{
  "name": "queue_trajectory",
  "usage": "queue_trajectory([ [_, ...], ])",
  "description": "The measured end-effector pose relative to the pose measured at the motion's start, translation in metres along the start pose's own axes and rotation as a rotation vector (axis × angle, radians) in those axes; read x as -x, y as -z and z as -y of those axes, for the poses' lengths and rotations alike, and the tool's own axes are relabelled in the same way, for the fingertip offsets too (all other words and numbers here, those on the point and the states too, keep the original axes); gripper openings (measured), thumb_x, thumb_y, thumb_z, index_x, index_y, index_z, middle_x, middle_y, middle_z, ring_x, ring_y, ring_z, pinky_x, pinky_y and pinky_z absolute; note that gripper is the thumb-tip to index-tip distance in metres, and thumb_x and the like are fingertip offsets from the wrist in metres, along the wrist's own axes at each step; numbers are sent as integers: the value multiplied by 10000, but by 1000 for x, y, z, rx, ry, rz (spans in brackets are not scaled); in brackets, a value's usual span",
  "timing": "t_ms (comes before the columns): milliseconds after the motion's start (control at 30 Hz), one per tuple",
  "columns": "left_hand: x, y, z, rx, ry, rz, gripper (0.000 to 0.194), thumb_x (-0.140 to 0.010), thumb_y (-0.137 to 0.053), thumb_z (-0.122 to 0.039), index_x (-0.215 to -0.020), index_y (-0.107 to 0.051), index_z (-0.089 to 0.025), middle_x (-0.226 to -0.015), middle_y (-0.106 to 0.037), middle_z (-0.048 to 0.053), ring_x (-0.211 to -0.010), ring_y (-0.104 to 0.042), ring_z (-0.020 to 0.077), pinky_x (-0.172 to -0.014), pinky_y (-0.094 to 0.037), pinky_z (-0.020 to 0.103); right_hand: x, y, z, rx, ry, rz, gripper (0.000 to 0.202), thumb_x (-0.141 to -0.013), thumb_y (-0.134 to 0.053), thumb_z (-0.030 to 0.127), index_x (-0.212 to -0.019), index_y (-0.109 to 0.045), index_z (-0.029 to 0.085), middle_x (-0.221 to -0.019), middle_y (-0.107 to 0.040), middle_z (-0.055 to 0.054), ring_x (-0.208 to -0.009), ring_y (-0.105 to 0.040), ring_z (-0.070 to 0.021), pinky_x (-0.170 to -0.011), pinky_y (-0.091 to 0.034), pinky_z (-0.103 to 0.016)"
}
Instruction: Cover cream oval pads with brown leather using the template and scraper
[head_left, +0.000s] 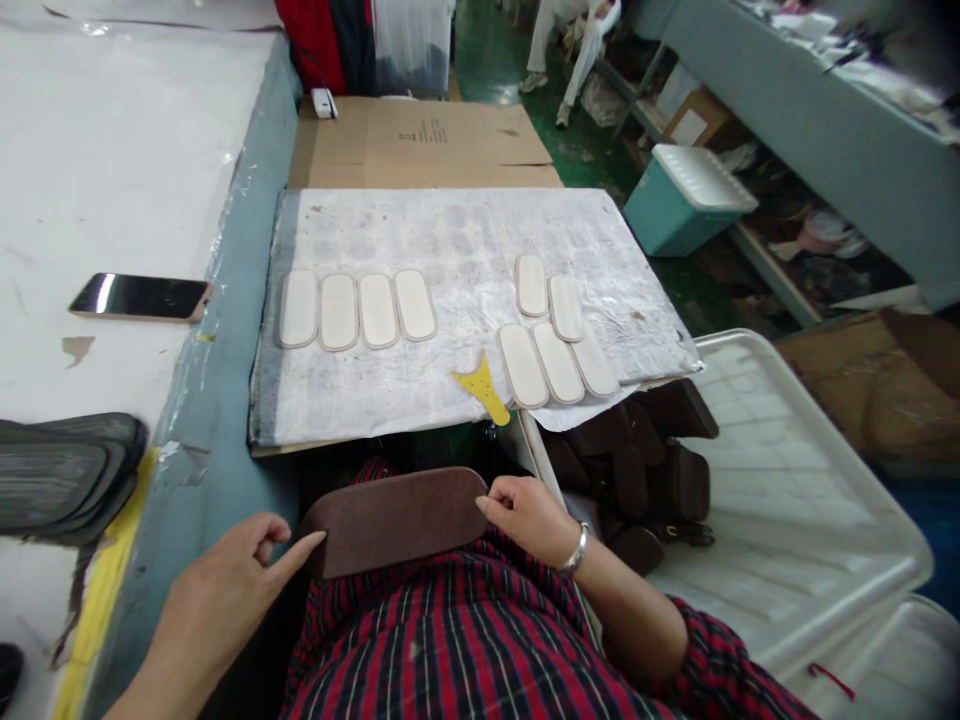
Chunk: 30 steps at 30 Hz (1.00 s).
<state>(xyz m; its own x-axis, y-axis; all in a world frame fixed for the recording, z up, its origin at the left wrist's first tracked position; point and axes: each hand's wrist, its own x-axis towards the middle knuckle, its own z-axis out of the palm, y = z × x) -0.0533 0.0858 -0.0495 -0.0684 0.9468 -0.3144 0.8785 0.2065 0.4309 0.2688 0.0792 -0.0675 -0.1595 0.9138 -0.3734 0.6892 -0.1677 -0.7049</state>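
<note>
Seen from above, a person in a red plaid shirt holds a brown padded piece (397,520) flat across the lap, close to the body. The left hand (217,600) touches its left end with a pointing finger, other fingers curled; the right hand (529,515) pinches its right end. Ahead, a paper-covered board (465,250) serving as the table carries rows of pale oval pieces (356,310) and a yellow scraper (484,390). More brown pieces (645,480) fill a white tray (825,520); a phone (139,297) lies on the left.

left hand (217,590): forefinger extended | right hand (529,515): fingers curled (wrist bent inward)
</note>
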Motion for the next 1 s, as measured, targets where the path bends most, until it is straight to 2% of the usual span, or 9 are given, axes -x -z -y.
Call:
queue_trajectory([
  [100, -1, -7, -26, -210, -432, -134, 347, -708, -552, -514, -828, -542, -189, -829, -570, 56, -807, -547, 227, -783, -434, 376, 1, -1, 1, 42, 6, -47, 297, -788, -517, 351, -550, -506, 174, -509, -493, 45, -492, -414, -75, -476, -240, -213],
  [133, -1, -12, -38, -221, -571, -131, 323, -722, -560, -475, -866, -545, -185, -975, -572, 92, -943, -528, 252, -865, -405, 405, 2, -2, 1, 49, 6, -59, 300, -787, -518, 354, -548, -508, 174, -508, -496, 44, -490, -415, -75, -475, -239, -214],
  [200, -1, -24, -62, -240, -775, -78, 302, -711, -599, -425, -891, -552, -187, -1239, -473, 127, -1158, -414, 291, -976, -320, 460, 2, -4, 2, 56, 4, -75, 302, -788, -515, 362, -551, -519, 175, -512, -509, 40, -490, -422, -76, -474, -239, -215],
  [267, -1, -36, -83, -273, -866, -4, 322, -677, -641, -416, -880, -551, -183, -1349, -379, 135, -1242, -324, 312, -1023, -243, 505, 3, -5, 3, 65, 1, -84, 297, -788, -515, 365, -558, -533, 177, -515, -521, 36, -489, -424, -79, -472, -237, -216],
  [400, 0, -49, -103, -317, -868, 98, 399, -637, -679, -404, -928, -538, -170, -1318, -427, 159, -1221, -365, 309, -1039, -185, 541, 4, -5, 1, 64, -16, -89, 289, -779, -522, 369, -566, -548, 176, -515, -531, 31, -481, -420, -81, -465, -236, -219],
  [600, 1, -47, -104, -345, -842, 72, 375, -635, -675, -317, -956, -541, -176, -1297, -451, 146, -1173, -417, 293, -1050, -155, 533, 11, -14, 8, -74, -72, -7, 391, -836, -419, 405, -524, -461, 173, -463, -477, 33, -445, -390, -76, -446, -231, -212],
  [733, -4, -49, -102, -283, -848, 47, 399, -629, -667, -333, -974, -535, -180, -1204, -528, 127, -1111, -470, 277, -1039, -192, 532, 20, -16, 32, 8, 128, -130, 331, -809, -472, 329, -527, -394, 173, -500, -407, 49, -487, -335, -73, -480, -214, -226],
  [800, -6, -49, -101, -249, -853, 38, 392, -632, -661, -339, -965, -530, -180, -1168, -551, 123, -1089, -487, 274, -1031, -201, 543, 22, -15, 36, 4, 196, -125, 320, -816, -468, 314, -540, -385, 174, -513, -389, 54, -494, -325, -72, -489, -216, -225],
  [1000, -8, -47, -103, -235, -873, 70, 365, -624, -675, -327, -930, -531, -190, -1225, -511, 135, -1127, -461, 285, -1024, -222, 546, 15, -11, 12, -44, -34, -82, 367, -870, -395, 356, -554, -438, 175, -513, -450, 42, -491, -374, -78, -478, -238, -210],
])
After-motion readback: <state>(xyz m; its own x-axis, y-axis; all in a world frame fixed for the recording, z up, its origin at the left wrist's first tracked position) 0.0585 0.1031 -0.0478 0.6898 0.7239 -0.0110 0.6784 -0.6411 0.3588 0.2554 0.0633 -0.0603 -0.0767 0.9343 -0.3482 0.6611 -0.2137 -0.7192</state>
